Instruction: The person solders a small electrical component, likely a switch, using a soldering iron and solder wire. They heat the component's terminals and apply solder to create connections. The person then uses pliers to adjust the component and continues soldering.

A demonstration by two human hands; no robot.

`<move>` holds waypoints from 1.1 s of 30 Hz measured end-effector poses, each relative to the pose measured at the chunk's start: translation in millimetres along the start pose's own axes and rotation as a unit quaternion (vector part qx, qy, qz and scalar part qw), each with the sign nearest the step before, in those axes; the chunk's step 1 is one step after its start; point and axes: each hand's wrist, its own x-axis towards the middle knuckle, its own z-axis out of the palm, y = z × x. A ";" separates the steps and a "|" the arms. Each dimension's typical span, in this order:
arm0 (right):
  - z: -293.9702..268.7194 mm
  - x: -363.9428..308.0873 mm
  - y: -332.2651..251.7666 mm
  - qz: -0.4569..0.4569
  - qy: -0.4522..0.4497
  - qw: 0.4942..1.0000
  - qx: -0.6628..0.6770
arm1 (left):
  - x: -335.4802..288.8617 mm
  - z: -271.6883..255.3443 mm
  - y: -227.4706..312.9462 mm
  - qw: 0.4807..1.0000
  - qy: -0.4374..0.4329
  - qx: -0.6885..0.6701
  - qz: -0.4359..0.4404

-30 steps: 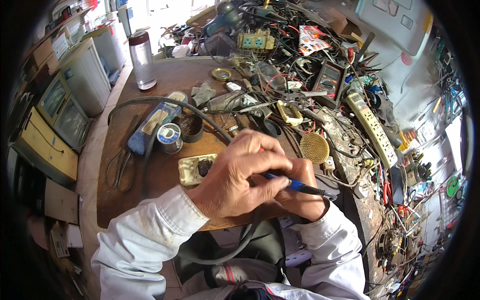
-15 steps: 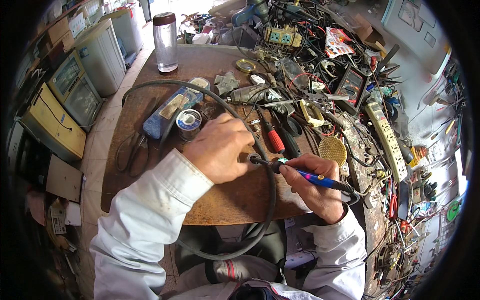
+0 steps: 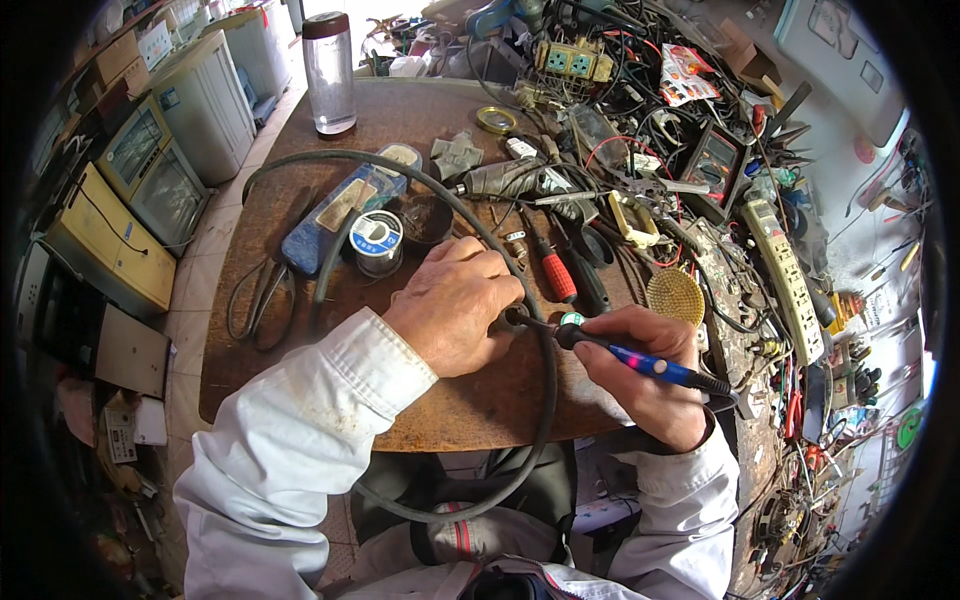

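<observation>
A blue soldering iron (image 3: 652, 366) is gripped in my right hand (image 3: 665, 408), its tip pointing left. My left hand (image 3: 455, 312) is closed, its fingertips pinching a small dark round part (image 3: 512, 315); my fingers hide much of it. The iron's tip reaches this part, though I cannot tell whether they touch. A thick black cable (image 3: 546, 400) loops over the table, passes just right of my left fingers and hangs over the front edge. Behind my left hand stand a solder spool (image 3: 377, 258) and a dark round cup (image 3: 428, 222).
Scissors (image 3: 262, 305) and a blue oblong case (image 3: 310, 240) lie left on the wooden table (image 3: 420, 425). A red-handled screwdriver (image 3: 557, 275) and gold mesh disc (image 3: 675, 297) are on the right. Farther back stands a bottle (image 3: 330, 85). Tangled wires and a power strip (image 3: 785, 280) crowd the right.
My left hand has shifted slightly right and down, along with the round part. The soldering iron stays in my right hand, its tip still at that part. The view has moved slightly.
</observation>
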 end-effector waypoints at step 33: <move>-5.1 10.9 0.8 0.010 -0.008 0.999 -0.031 | 6.4 -27.3 3.9 1.000 0.002 -0.011 -0.013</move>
